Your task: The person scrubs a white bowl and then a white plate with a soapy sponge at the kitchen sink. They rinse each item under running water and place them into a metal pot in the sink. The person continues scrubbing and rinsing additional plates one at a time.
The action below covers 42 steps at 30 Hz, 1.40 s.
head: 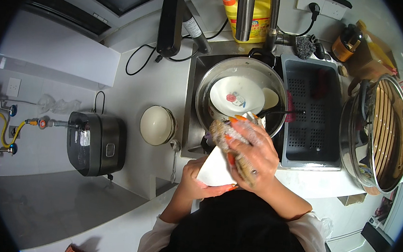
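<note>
In my left hand (193, 182) is a white bowl (216, 170), tilted with its side towards me. A brownish, foamy scrubbing cloth (246, 168) is gripped in my right hand (256, 150) and pressed against the bowl's rim. Suds cover the right fingers. Just beyond my hands, a large steel pot (204, 87) stands in the sink (201, 63). It holds a white bowl with a floral print (237, 93) and other dishes, partly hidden by my right hand.
Left of the sink are stacked bowls (156, 125), a metal spoon (174, 159) and a rice cooker (97, 144). A grey drain basket (312, 134) fills the sink's right side. Behind stand the faucet (245, 15) and a yellow detergent bottle (262, 10). A steamer pot (382, 133) is at right.
</note>
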Each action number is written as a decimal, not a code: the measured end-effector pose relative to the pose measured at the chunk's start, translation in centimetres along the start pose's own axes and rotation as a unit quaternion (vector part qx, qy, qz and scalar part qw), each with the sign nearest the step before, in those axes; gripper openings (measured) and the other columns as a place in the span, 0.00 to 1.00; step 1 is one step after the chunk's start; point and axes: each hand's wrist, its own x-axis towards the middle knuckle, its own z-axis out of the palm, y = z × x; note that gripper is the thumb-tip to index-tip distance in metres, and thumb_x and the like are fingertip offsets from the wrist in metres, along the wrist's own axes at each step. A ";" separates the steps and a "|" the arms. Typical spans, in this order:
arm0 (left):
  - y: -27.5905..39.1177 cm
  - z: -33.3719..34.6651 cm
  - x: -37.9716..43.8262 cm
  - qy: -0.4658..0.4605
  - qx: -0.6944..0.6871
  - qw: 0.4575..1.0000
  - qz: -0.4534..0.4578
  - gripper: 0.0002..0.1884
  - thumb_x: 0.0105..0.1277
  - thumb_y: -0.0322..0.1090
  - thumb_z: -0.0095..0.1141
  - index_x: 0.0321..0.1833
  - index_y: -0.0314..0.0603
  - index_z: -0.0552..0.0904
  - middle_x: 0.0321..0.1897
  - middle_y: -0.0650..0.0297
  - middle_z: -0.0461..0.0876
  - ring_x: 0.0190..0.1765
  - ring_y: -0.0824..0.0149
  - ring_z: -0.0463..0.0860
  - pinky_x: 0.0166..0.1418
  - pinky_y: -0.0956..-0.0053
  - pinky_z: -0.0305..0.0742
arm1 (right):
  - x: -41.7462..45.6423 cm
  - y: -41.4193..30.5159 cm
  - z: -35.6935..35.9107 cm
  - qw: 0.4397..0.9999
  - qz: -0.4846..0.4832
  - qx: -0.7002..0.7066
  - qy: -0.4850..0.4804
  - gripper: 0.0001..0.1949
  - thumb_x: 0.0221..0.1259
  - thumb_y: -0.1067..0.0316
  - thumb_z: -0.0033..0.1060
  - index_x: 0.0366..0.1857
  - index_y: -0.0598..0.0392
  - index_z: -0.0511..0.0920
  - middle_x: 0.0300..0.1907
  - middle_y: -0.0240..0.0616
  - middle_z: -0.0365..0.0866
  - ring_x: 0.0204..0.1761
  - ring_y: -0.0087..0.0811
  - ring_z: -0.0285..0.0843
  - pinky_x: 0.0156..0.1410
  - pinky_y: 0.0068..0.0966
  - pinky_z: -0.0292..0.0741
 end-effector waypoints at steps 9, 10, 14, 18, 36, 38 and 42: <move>-0.1 0.0 0.0 0.000 -0.015 1.000 0.015 0.28 0.45 0.34 0.78 0.49 0.30 0.83 0.37 0.56 0.89 0.37 0.62 0.90 0.42 0.73 0.82 | 0.1 1.3 -0.5 0.969 0.200 0.135 0.050 0.07 0.62 0.76 0.62 0.40 0.69 0.81 0.52 0.50 0.82 0.53 0.40 0.82 0.60 0.31 0.76; -0.2 0.1 -0.1 0.004 -0.028 1.000 0.012 0.28 0.45 0.33 0.78 0.50 0.30 0.83 0.37 0.56 0.89 0.37 0.63 0.90 0.42 0.73 0.82 | 0.1 1.6 -0.6 0.960 0.226 0.155 0.061 0.07 0.63 0.76 0.61 0.40 0.69 0.81 0.52 0.49 0.82 0.53 0.39 0.82 0.60 0.30 0.75; 0.0 0.0 -0.1 0.002 -0.028 1.000 0.011 0.28 0.45 0.33 0.77 0.50 0.29 0.83 0.38 0.56 0.89 0.38 0.64 0.90 0.43 0.74 0.82 | 0.1 1.8 -0.7 0.944 0.265 0.182 0.077 0.08 0.65 0.75 0.59 0.41 0.70 0.81 0.52 0.48 0.82 0.52 0.37 0.81 0.61 0.29 0.74; 0.1 0.0 -0.1 0.009 -0.055 0.998 -0.002 0.29 0.44 0.34 0.78 0.50 0.30 0.83 0.38 0.56 0.89 0.38 0.63 0.90 0.43 0.73 0.83 | 0.1 1.4 -0.9 0.975 0.178 0.123 0.040 0.09 0.60 0.76 0.64 0.41 0.68 0.81 0.53 0.49 0.81 0.55 0.45 0.80 0.63 0.36 0.74; 0.2 0.2 0.0 0.009 -0.053 0.999 -0.007 0.29 0.43 0.34 0.78 0.48 0.30 0.83 0.36 0.56 0.89 0.37 0.63 0.90 0.43 0.74 0.83 | 0.9 0.5 -1.5 0.985 0.145 0.098 -0.010 0.11 0.55 0.78 0.64 0.43 0.65 0.83 0.54 0.49 0.79 0.57 0.48 0.79 0.63 0.37 0.75; 0.0 0.0 -0.1 0.004 -0.037 0.999 0.011 0.29 0.43 0.33 0.78 0.49 0.29 0.82 0.37 0.56 0.89 0.37 0.63 0.90 0.43 0.74 0.82 | 0.8 1.0 -1.5 0.979 0.177 0.095 0.003 0.10 0.57 0.78 0.63 0.43 0.66 0.83 0.53 0.49 0.79 0.56 0.47 0.80 0.62 0.35 0.75; 0.2 0.0 -0.1 0.000 -0.047 0.999 0.010 0.29 0.44 0.33 0.77 0.49 0.28 0.82 0.37 0.56 0.89 0.38 0.63 0.90 0.43 0.74 0.83 | 0.4 1.8 -1.4 0.970 0.210 0.121 0.024 0.10 0.61 0.76 0.62 0.45 0.66 0.82 0.52 0.50 0.80 0.53 0.44 0.81 0.61 0.33 0.75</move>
